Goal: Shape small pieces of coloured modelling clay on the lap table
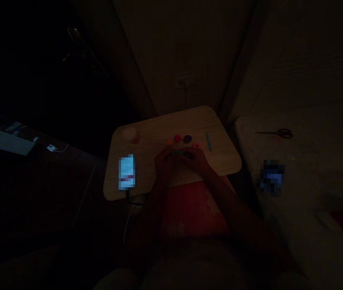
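In the dim light, my left hand (163,162) and my right hand (196,158) meet over the near part of the small wooden table (147,169). Both have their fingers curled in around a small green piece of what looks like modelling dough (176,152). Just beyond the fingers lie an orange lump (169,142), a red ball (177,138), a purple lump (187,138) and a pink piece (196,145). A teal knife-like tool (209,141) rests to the right. Shadow hides most of my fingertips.
A pale tub (131,135) is at the table's left end, with a lit, blurred-out phone (127,172) nearer me. Scissors (277,133) and a blurred dark item (271,178) lie on the pale surface (298,161) at right. A wall socket (182,81) holds a plug.
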The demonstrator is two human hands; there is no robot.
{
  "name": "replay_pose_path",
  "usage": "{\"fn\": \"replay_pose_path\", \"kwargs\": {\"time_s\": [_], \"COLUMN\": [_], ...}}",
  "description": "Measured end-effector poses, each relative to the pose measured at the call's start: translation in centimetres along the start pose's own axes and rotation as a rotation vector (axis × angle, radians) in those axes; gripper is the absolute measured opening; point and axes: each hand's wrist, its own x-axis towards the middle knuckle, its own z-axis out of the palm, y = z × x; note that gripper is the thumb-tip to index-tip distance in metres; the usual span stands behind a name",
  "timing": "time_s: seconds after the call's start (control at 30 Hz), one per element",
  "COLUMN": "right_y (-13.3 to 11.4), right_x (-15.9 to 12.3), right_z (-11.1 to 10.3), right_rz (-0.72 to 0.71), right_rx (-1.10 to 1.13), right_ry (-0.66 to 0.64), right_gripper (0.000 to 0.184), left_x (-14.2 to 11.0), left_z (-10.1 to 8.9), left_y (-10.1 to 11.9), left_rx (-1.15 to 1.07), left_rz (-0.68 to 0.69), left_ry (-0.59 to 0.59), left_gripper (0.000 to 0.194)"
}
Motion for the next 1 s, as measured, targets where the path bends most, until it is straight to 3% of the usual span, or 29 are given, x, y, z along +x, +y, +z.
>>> {"fn": "replay_pose_path", "kwargs": {"time_s": [0.3, 0.7, 1.0], "right_y": [0.1, 0.2, 0.5], "right_x": [0.1, 0.0, 0.3], "right_z": [-0.3, -0.6, -0.6], "right_rz": [0.048, 0.102, 0.017], "right_rx": [0.019, -0.024, -0.125], "right_ry": [0.113, 0.2, 0.018], "right_gripper": [0.023, 0.025, 0.036], "left_x": [0.3, 0.0, 0.1], "left_z": [0.1, 0.1, 0.1], "left_y": [-0.7, 0.0, 0.1], "left_rx": [-0.05, -0.049, -0.037], "left_rz": [0.047, 0.084, 0.073], "left_ry": [-0.067, -0.138, -0.112], "left_gripper": [0.023, 0.017, 0.021]}}
